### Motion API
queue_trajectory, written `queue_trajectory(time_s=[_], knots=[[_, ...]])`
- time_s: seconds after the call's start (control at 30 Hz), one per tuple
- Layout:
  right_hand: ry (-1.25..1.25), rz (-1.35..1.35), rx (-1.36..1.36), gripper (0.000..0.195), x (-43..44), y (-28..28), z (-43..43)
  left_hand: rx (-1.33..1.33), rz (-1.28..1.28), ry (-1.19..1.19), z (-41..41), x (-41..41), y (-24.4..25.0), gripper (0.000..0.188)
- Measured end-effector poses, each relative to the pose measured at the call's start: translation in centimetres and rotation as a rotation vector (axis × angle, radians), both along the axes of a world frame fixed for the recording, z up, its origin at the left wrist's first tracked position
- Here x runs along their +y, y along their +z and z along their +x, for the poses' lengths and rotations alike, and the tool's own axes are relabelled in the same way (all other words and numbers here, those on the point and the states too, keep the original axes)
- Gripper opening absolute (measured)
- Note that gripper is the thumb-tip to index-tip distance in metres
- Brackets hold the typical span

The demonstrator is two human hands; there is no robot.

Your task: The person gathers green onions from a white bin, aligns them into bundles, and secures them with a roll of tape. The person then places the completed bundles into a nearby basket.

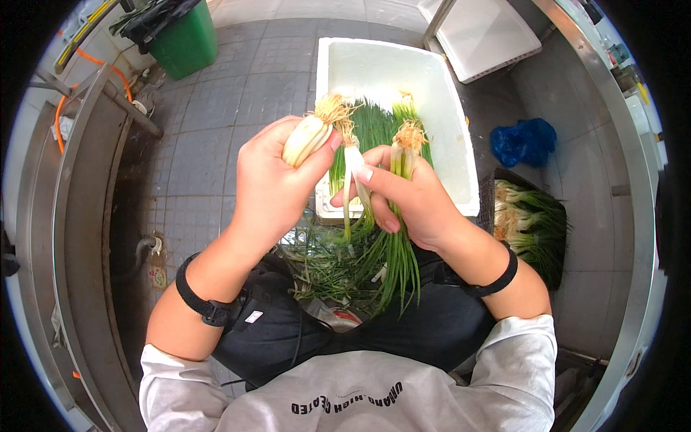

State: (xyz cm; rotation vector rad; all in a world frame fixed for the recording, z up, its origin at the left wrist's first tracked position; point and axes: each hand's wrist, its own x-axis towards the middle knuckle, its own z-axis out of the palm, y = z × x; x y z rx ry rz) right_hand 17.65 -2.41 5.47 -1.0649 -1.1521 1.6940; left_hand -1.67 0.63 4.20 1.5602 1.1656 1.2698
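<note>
My left hand (272, 178) grips a small bundle of scallion white ends (310, 137), their tan roots pointing up and away; any leaves on that bundle are hidden. My right hand (426, 202) holds a second bunch of scallions (402, 159) in its palm, with long green leaves (397, 264) hanging down toward my lap. Between the thumb and fingers of that same hand is a thinner scallion (353, 162), its roots close to my left fingertips. Beyond both hands stands a white foam box (453, 162) with rows of green scallions (372, 121) inside.
Loose green trimmings (324, 270) lie in a heap between my knees. To the right are a dark crate of scallions (523, 227) and a blue plastic bag (522, 141). A green bin (186, 46) stands far left, and a metal table (81, 216) runs along the left side.
</note>
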Motion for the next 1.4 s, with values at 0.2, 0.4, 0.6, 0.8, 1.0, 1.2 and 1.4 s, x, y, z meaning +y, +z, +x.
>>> queue_trajectory(time_s=[0.2, 0.4, 0.6, 0.8, 1.0, 1.2, 1.4], knots=[[0.141, -0.008, -0.047, 0.021, 0.0, -0.5, 0.4, 0.095, 0.121, 0.102, -0.8, 0.9, -0.5, 0.019], [0.055, 0.034, -0.094, 0.020, -0.1, 1.0, 1.1, 0.084, -0.111, 0.075, -1.3, 1.0, -0.5, 0.021], [-0.144, 0.225, -0.248, 0.020, 0.2, 3.4, 3.1, 0.009, -0.260, -0.068, -0.8, -0.3, -2.4, 0.015], [-0.006, 0.125, -0.310, 0.017, -0.2, 4.4, 5.5, 0.002, -0.280, -0.022, -0.7, 0.0, -1.9, 0.016], [-0.028, 0.083, -0.296, 0.016, -0.6, 4.7, 6.3, -0.038, -0.255, 0.021, -1.8, 0.8, -1.4, 0.012], [-0.168, 0.206, -0.210, 0.020, -0.3, 4.9, 7.8, 0.031, -0.280, -0.022, -2.5, 1.2, -2.2, 0.014], [-0.265, 0.271, -0.119, 0.023, -0.3, 5.6, 9.4, 0.185, -0.374, -0.159, -1.0, -0.6, -5.1, 0.022]])
